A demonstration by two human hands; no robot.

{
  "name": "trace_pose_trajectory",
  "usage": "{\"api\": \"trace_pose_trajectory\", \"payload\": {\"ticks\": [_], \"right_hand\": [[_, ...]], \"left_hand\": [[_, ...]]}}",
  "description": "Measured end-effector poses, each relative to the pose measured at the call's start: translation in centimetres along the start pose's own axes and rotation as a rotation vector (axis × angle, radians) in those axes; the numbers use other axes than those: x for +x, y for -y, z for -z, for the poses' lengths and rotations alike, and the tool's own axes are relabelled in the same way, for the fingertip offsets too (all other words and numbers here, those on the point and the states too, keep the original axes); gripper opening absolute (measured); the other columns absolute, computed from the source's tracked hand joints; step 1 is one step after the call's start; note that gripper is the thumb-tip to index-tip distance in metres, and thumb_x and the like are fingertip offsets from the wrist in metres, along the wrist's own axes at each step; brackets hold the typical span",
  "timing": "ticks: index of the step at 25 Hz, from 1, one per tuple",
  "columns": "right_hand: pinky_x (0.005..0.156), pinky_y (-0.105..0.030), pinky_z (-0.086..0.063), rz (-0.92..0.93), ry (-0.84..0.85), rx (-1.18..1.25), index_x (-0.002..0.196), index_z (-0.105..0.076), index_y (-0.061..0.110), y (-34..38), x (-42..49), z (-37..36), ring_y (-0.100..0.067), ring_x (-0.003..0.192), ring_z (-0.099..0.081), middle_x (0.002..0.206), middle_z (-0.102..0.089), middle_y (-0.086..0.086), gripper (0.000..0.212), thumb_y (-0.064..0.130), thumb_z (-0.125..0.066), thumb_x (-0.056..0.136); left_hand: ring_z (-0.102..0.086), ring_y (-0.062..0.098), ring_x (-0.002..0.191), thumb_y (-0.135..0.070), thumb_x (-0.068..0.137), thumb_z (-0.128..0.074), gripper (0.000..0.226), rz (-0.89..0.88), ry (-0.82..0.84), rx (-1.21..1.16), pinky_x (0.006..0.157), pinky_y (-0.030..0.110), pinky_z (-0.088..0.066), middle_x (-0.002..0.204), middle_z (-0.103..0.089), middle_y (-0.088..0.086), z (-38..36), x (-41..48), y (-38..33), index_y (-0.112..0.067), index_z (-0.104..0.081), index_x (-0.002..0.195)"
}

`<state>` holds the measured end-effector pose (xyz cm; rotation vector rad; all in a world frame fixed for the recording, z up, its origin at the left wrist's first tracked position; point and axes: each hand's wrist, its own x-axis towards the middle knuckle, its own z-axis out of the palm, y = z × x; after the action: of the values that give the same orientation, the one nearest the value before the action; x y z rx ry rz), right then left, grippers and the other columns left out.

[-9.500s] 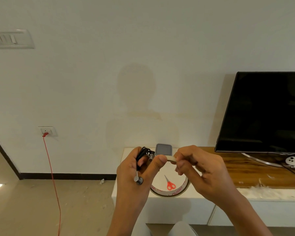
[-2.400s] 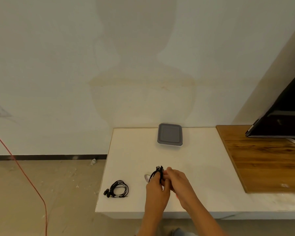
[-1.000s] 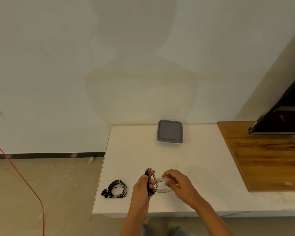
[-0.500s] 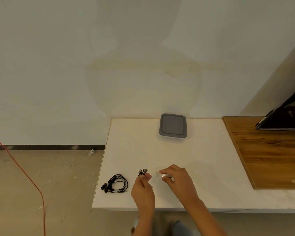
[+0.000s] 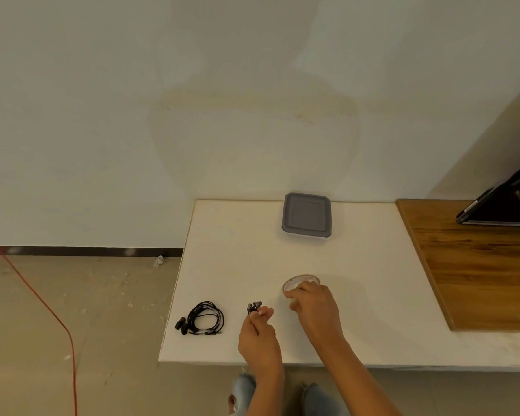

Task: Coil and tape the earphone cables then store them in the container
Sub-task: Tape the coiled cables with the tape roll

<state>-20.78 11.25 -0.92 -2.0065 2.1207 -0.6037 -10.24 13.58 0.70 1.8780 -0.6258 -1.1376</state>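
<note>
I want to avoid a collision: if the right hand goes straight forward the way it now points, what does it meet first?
The tape roll: the right hand points forward and slightly left, and its fingertips seem at the roll's near rim, though contact is unclear. The grey container lies farther back.

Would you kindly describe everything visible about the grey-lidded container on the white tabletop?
The container is squarish with rounded corners, closed by a matte grey lid with a recessed centre panel; a pale, translucent-looking base shows under the front edge. It sits flat on the white tabletop, at its far edge by the wall. Nothing else touches it.
</note>
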Motion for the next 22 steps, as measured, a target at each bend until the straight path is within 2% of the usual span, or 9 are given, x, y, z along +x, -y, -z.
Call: {"api": "trace_pose_trajectory", "payload": {"ticks": [2,4,6,9,11,13,15,17,22], "right_hand": [[0.06,-0.023,-0.054,-0.007,0.03,-0.017,0.08,-0.078,0.019,-0.4,0.2,-0.3,-0.017,0.064,-0.066,0.073,-0.072,0.004,0.041,0.008,-0.093,0.043],[0.07,-0.02,-0.045,-0.039,0.095,0.017,0.09,-0.077,0.022,-1.2,0.2,-0.7,-0.018,0.073,-0.064,0.078,-0.068,0.006,0.037,0.011,-0.088,0.056],[0.085,-0.021,-0.035,-0.101,0.186,0.092,0.105,-0.073,0.023,-2.3,0.0,-1.0,-0.021,0.098,-0.057,0.099,-0.064,0.004,0.033,0.014,-0.076,0.074],[0.106,-0.03,-0.026,-0.061,0.243,0.155,0.117,-0.065,0.029,-3.8,-1.2,-0.9,-0.02,0.131,-0.03,0.134,-0.046,0.007,0.038,0.014,-0.069,0.082],[0.101,-0.032,-0.036,-0.092,0.104,0.166,0.114,-0.067,0.024,-4.4,-3.0,-0.5,-0.022,0.124,-0.037,0.129,-0.05,0.005,0.035,0.01,-0.068,0.082],[0.079,-0.025,-0.048,-0.25,0.001,0.121,0.103,-0.067,0.016,-4.2,-4.9,0.4,-0.02,0.099,-0.052,0.107,-0.062,-0.001,0.02,0.015,-0.068,0.083],[0.069,-0.019,-0.045,-0.375,0.077,0.076,0.101,-0.061,0.018,-3.8,-6.4,1.0,-0.012,0.084,-0.051,0.094,-0.061,0.003,0.019,0.032,-0.061,0.088],[0.069,-0.017,-0.045,-0.471,0.158,0.081,0.103,-0.057,0.021,-3.6,-7.2,1.1,-0.008,0.082,-0.053,0.091,-0.059,0.007,0.025,0.043,-0.055,0.09],[0.059,-0.026,-0.049,-0.718,0.106,0.134,0.089,-0.052,0.022,-2.4,-6.5,2.2,-0.013,0.072,-0.058,0.082,-0.065,0.005,0.021,0.031,-0.07,0.082]], "left_hand": [[-0.051,0.015,0.06,-0.019,0.099,-0.034,0.037,0.027,0.027,-0.03,0.057,0.019,-0.04,0.089,-0.072,-0.006,-0.1,0.0,0.5,-0.01,-0.068,0.088],[-0.047,0.015,0.058,-0.017,0.099,-0.035,0.036,0.062,0.075,-0.072,0.057,0.022,-0.041,0.089,-0.073,-0.003,-0.2,0.0,0.9,-0.009,-0.068,0.087],[-0.044,0.015,0.056,-0.016,0.099,-0.036,0.035,0.104,0.113,-0.101,0.055,0.024,-0.042,0.09,-0.074,0.0,-0.4,0.1,1.3,-0.009,-0.068,0.087],[-0.042,0.015,0.054,-0.014,0.1,-0.035,0.035,0.139,0.133,-0.13,0.052,0.023,-0.04,0.09,-0.073,0.002,-0.6,0.1,1.6,-0.007,-0.067,0.088],[-0.042,0.014,0.054,-0.015,0.1,-0.035,0.035,0.145,0.144,-0.157,0.053,0.023,-0.04,0.09,-0.073,0.003,-0.6,0.1,1.6,-0.006,-0.067,0.091],[-0.042,0.013,0.054,-0.015,0.1,-0.035,0.034,0.141,0.155,-0.185,0.053,0.023,-0.04,0.09,-0.073,0.005,-0.6,0.1,1.6,-0.006,-0.067,0.093],[-0.042,0.013,0.053,-0.014,0.1,-0.035,0.033,0.133,0.164,-0.196,0.053,0.025,-0.04,0.09,-0.073,0.006,-0.6,0.0,1.7,-0.007,-0.066,0.091],[-0.042,0.013,0.054,-0.014,0.1,-0.035,0.033,0.121,0.17,-0.188,0.054,0.025,-0.041,0.089,-0.073,0.005,-0.6,-0.1,1.7,-0.009,-0.066,0.089],[-0.043,0.014,0.056,-0.016,0.101,-0.035,0.033,0.113,0.17,-0.177,0.055,0.025,-0.042,0.09,-0.073,0.004,-0.4,-0.1,1.7,-0.009,-0.066,0.09]]}}
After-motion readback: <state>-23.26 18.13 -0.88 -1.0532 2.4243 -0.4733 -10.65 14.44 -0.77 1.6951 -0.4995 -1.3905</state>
